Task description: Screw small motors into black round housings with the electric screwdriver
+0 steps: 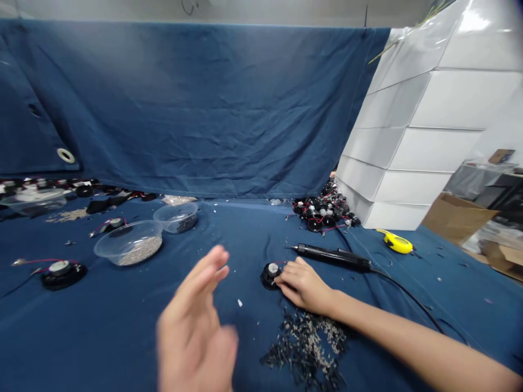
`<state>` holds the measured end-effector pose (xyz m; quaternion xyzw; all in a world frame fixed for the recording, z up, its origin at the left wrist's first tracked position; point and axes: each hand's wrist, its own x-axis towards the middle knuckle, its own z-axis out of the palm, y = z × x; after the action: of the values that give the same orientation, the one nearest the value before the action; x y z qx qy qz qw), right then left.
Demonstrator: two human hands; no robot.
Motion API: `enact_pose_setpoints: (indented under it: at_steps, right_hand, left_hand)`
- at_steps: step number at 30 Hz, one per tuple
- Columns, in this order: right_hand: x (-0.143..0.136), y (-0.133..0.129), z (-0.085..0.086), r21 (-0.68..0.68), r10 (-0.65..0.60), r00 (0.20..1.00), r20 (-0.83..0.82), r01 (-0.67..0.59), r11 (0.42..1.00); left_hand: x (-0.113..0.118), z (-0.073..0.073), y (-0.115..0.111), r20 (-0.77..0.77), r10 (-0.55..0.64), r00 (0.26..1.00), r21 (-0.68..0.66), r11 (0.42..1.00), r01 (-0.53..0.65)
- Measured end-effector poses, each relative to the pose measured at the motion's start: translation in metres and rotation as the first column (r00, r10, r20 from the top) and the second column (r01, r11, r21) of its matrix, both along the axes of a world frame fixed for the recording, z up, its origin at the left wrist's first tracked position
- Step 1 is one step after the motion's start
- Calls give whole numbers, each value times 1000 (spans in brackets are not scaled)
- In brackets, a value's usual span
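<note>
Blue-covered table (102, 332), hanging blue cloth (212, 109), stacked white boxes (425, 149)

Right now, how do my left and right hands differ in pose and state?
The left hand is open with its palm showing; the right hand has its back up and fingers bent.
The left hand holds nothing; the right hand's fingertips are at the edge of the round black motor unit, though how firmly they grip is unclear.
The left hand is blurred; the right hand is sharper.
Both are bare.
</note>
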<state>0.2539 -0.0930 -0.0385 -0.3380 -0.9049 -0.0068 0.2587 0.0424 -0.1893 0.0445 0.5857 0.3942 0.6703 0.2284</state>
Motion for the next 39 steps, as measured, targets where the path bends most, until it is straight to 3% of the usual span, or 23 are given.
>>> enact_pose_setpoints:
  at_steps: [2,5,7,10,13,21,28,39]
  right_hand:
    - [0,0,1,-15,-5,1000,-24,4,1000]
    - [-1,-1,1,-27,-16,998,-55,14,1000]
    - [-2,-3,1,-31,-27,997,-70,25,999]
    - [-5,-5,0,-36,-74,993,-97,71,997]
    - [-6,-6,-1,-45,-104,988,-110,100,994]
    - [4,3,7,-101,2,996,-90,-11,995]
    - [3,-2,-3,-25,-47,981,-189,43,999]
    - [2,-4,-6,-35,-91,966,-242,85,996]
  left_hand:
    - [0,-15,29,-206,-114,972,-137,987,86]
    - [-4,-46,76,-536,-345,770,-350,921,169]
    - [-4,-63,100,-637,-387,667,-373,912,173]
    - [1,-74,116,-671,-446,593,-379,893,243]
    - [7,-75,116,-676,-450,583,-365,892,266]
    - [10,-76,111,-660,-444,606,-364,895,259]
    - [13,-70,110,-659,-464,591,-379,884,272]
    - [11,-67,110,-623,-498,603,-415,864,284]
